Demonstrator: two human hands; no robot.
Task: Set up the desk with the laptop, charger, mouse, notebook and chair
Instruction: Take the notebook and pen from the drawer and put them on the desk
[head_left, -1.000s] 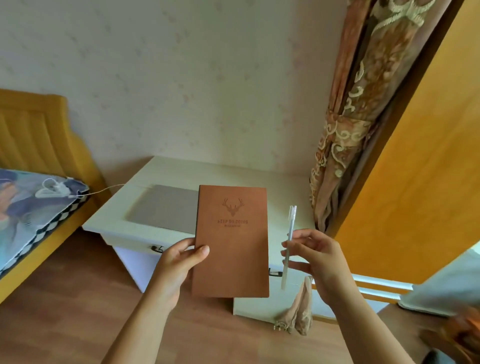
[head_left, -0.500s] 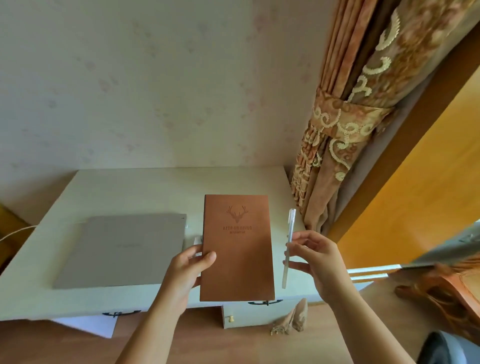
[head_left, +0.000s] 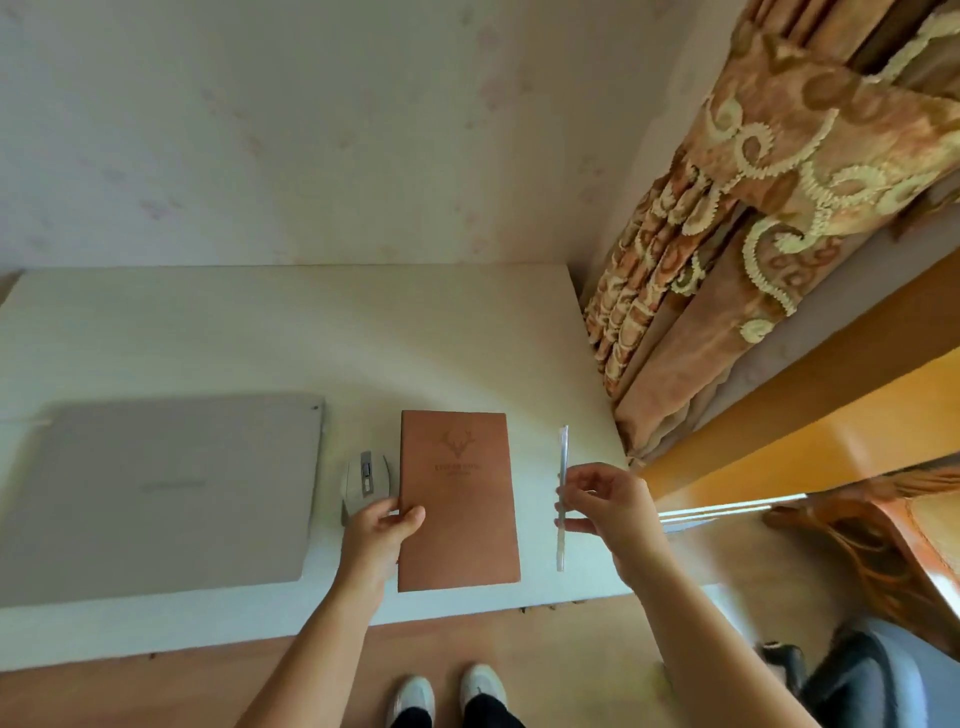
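Brown notebook (head_left: 457, 499) pinched by left hand (head_left: 382, 525) over tabletop (head_left: 260, 338), beside mouse (head_left: 365, 480); right hand (head_left: 605, 501) pinches pen (head_left: 562, 499). Step: placing notebook. Next: lower flat, release.

Home bedroom: patterned curtain (head_left: 753, 218), wallpaper (head_left: 311, 130)

Both forearms are bare, no sleeves showing, and neither the left hand (head_left: 382, 525) nor the right hand (head_left: 610, 501) wears anything. At six o'clock, white rounded sneakers (head_left: 449, 693) sit below dark trouser cuffs (head_left: 457, 717).

Notebook (head_left: 457, 499) cover lettering too blurred.
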